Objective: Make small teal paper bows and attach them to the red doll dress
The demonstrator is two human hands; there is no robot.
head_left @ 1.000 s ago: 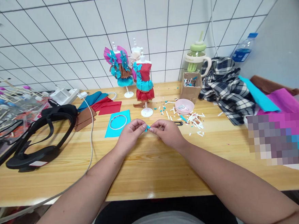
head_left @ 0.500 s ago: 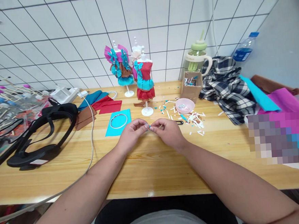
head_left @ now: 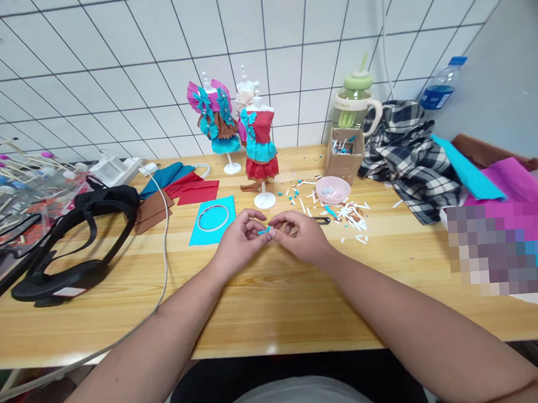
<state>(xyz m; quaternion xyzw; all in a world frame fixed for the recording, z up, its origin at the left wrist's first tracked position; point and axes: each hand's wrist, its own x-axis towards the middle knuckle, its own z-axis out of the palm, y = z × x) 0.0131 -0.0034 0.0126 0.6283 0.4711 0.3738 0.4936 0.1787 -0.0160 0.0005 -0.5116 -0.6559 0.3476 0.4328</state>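
Between my two hands, above the table, is a small turquoise piece of paper [head_left: 264,231], mostly covered by fingers. My left hand [head_left: 240,237] curls round its left part, thumb against it and fingers slightly lifted. At its right end, the thumb and forefinger of my right hand [head_left: 301,235] are pinched together. Just beyond stands a small white dress form [head_left: 261,145] in a red and turquoise paper outfit. Left of my hands, a silver ring [head_left: 213,218] lies on a turquoise paper sheet [head_left: 200,236].
White paper scraps [head_left: 353,217], a pink bowl [head_left: 333,190] and a black-handled tool [head_left: 322,220] lie to the right. Behind are a cardboard box [head_left: 343,159] and a green-lidded bottle [head_left: 356,100]. A black headset [head_left: 85,276] and a cable [head_left: 166,258] occupy the left.
My left fingers have loosened and spread a little from the pinch, so more of the turquoise paper shows. My right hand keeps nearly the same place and grip.
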